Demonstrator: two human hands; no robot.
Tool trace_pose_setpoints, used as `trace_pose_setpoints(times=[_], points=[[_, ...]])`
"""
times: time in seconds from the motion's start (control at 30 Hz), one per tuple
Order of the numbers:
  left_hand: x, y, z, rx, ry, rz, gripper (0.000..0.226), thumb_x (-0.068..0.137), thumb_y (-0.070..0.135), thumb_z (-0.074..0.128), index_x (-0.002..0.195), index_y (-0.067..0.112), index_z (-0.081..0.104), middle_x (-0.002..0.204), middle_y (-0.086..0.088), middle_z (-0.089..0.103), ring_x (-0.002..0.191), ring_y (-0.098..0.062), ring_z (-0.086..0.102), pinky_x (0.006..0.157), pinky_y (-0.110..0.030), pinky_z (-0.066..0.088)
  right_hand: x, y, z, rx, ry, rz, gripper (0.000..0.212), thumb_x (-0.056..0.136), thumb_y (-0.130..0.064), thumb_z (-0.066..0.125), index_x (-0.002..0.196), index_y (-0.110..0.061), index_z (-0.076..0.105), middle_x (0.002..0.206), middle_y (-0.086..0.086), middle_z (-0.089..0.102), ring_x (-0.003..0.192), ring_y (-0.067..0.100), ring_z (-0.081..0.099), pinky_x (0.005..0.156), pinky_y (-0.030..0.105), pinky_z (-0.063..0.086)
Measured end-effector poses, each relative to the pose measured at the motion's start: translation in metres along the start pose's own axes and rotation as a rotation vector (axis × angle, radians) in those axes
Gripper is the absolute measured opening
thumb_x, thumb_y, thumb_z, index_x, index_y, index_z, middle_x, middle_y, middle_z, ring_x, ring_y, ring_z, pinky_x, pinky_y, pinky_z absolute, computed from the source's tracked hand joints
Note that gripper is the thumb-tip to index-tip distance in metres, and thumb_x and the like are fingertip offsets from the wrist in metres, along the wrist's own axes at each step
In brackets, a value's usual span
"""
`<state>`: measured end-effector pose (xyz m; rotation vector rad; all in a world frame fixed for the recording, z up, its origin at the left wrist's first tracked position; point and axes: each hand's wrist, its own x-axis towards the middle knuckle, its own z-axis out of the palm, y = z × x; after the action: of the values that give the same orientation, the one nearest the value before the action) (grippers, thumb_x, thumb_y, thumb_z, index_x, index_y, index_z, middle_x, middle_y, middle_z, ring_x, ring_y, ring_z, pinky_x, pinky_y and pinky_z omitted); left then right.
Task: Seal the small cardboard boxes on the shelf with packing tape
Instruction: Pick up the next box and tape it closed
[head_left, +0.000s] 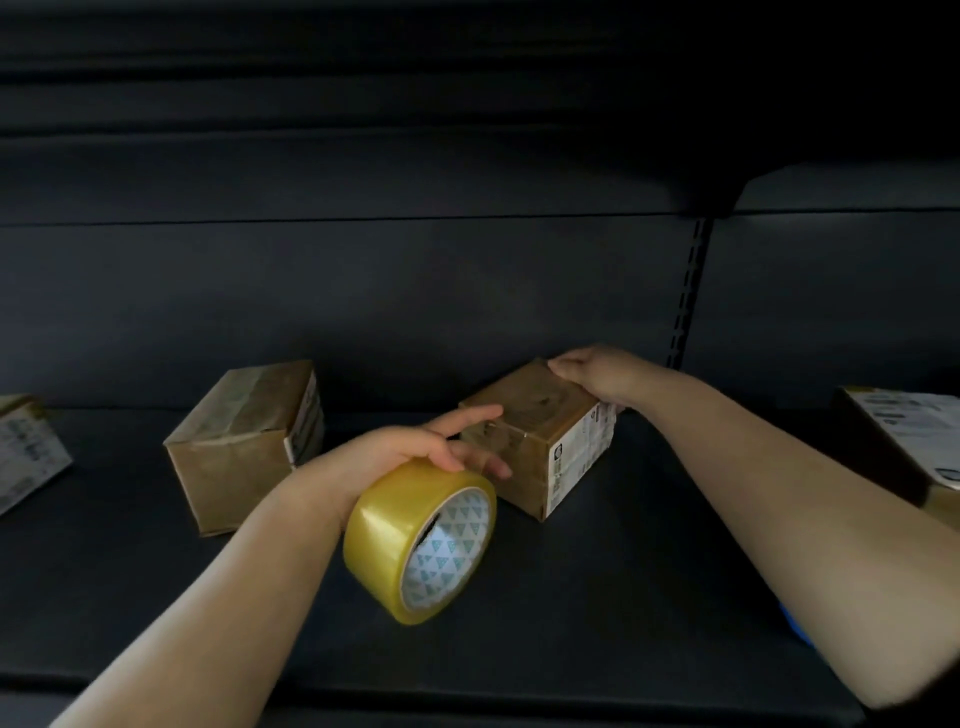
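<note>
A small brown cardboard box (535, 415) with a white label on its right side sits mid-shelf, turned corner-on toward me. My right hand (597, 374) rests on its far top corner and right edge. My left hand (415, 447) holds a yellowish roll of packing tape (415, 540) with a white patterned core. The left fingers stretch out and touch the box's near-left top edge. A second small box (234, 441), with tape across its top, stands to the left, apart from both hands.
The dark shelf (597, 597) has a dark back panel and a slotted upright (685, 291) at right. A labelled box (26, 457) lies at the far left edge, and another labelled box (904, 441) at the far right. An upper shelf hangs overhead.
</note>
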<state>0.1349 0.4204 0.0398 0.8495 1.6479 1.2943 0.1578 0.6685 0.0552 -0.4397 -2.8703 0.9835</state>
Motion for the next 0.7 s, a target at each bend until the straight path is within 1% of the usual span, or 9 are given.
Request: trace_pose_setpoints(times=[0.07, 0.17, 0.23, 0.3, 0.37, 0.43, 0.53, 0.63, 0.7], points=[[0.006, 0.006, 0.008, -0.002, 0.071, -0.011, 0.072, 0.061, -0.002, 0.043, 0.127, 0.025, 0.036, 0.098, -0.014, 0.070, 0.091, -0.015, 0.066, 0.081, -0.025, 0.049, 0.000, -0.003, 0.000, 0.061, 0.039, 0.035, 0.041, 0.092, -0.046, 0.048, 0.121, -0.020, 0.060, 0.118, 0.005, 0.062, 0.085, 0.013, 0.058, 0.067, 0.023, 0.044], [0.017, 0.014, 0.024, 0.127, 0.255, -0.007, 0.070, 0.081, -0.018, 0.036, 0.143, 0.012, 0.026, 0.145, -0.026, 0.035, 0.129, -0.029, 0.042, 0.106, -0.035, 0.035, -0.005, -0.009, -0.002, -0.168, 0.232, 0.002, 0.043, 0.090, -0.047, 0.052, 0.121, -0.018, 0.061, 0.121, 0.007, 0.062, 0.105, 0.022, 0.058, 0.084, 0.029, 0.048], [0.023, 0.016, 0.029, 0.200, 0.284, -0.031, 0.069, 0.084, -0.021, 0.031, 0.146, 0.008, 0.020, 0.152, -0.022, 0.022, 0.139, -0.034, 0.026, 0.114, -0.036, 0.022, -0.022, -0.016, -0.008, -0.240, 0.423, -0.041, 0.044, 0.089, -0.051, 0.049, 0.119, -0.020, 0.061, 0.116, 0.008, 0.064, 0.105, 0.026, 0.059, 0.078, 0.031, 0.049], [0.026, 0.017, 0.030, 0.214, 0.313, -0.052, 0.070, 0.085, -0.021, 0.032, 0.147, 0.008, 0.017, 0.154, -0.019, 0.019, 0.141, -0.032, 0.023, 0.114, -0.033, 0.020, -0.047, -0.010, -0.022, -0.254, 0.529, -0.036, 0.042, 0.090, -0.053, 0.045, 0.109, -0.021, 0.065, 0.105, 0.010, 0.066, 0.097, 0.030, 0.061, 0.072, 0.031, 0.048], [0.024, 0.019, 0.031, 0.216, 0.341, -0.055, 0.069, 0.086, -0.019, 0.033, 0.147, 0.008, 0.016, 0.155, -0.016, 0.017, 0.142, -0.027, 0.020, 0.113, -0.027, 0.020, -0.078, 0.008, -0.039, -0.414, 0.459, 0.094, 0.043, 0.090, -0.053, 0.042, 0.098, -0.017, 0.064, 0.089, 0.010, 0.065, 0.086, 0.030, 0.062, 0.074, 0.035, 0.051], [0.024, 0.020, 0.033, 0.218, 0.350, -0.048, 0.068, 0.086, -0.018, 0.033, 0.147, 0.008, 0.018, 0.156, -0.015, 0.016, 0.143, -0.026, 0.018, 0.111, -0.023, 0.020, -0.109, 0.028, -0.045, -0.583, 0.244, 0.308, 0.039, 0.090, -0.049, 0.042, 0.091, -0.013, 0.056, 0.075, 0.006, 0.058, 0.071, 0.023, 0.059, 0.072, 0.033, 0.051], [0.025, 0.019, 0.034, 0.202, 0.371, -0.075, 0.067, 0.086, -0.016, 0.036, 0.145, 0.014, 0.027, 0.155, -0.013, 0.018, 0.139, -0.022, 0.025, 0.100, -0.016, 0.028, -0.130, 0.050, -0.031, -0.628, -0.027, 0.497, 0.034, 0.088, -0.049, 0.051, 0.097, -0.016, 0.048, 0.082, 0.001, 0.054, 0.073, 0.017, 0.058, 0.071, 0.031, 0.053], [0.027, 0.019, 0.034, 0.218, 0.400, -0.091, 0.067, 0.085, -0.015, 0.037, 0.144, 0.017, 0.030, 0.154, -0.012, 0.022, 0.127, -0.015, 0.036, 0.075, -0.004, 0.037, -0.126, 0.063, -0.017, -0.512, -0.025, 0.491, 0.045, 0.085, -0.048, 0.058, 0.111, -0.012, 0.054, 0.090, 0.000, 0.055, 0.085, 0.016, 0.057, 0.077, 0.030, 0.053], [0.028, 0.019, 0.033, 0.218, 0.394, -0.099, 0.068, 0.085, -0.015, 0.037, 0.144, 0.018, 0.030, 0.155, -0.012, 0.020, 0.133, -0.019, 0.033, 0.075, -0.005, 0.034, -0.124, 0.065, -0.012, -0.328, 0.005, 0.478, 0.047, 0.084, -0.042, 0.062, 0.116, -0.009, 0.051, 0.102, 0.003, 0.056, 0.091, 0.017, 0.054, 0.076, 0.028, 0.049]])
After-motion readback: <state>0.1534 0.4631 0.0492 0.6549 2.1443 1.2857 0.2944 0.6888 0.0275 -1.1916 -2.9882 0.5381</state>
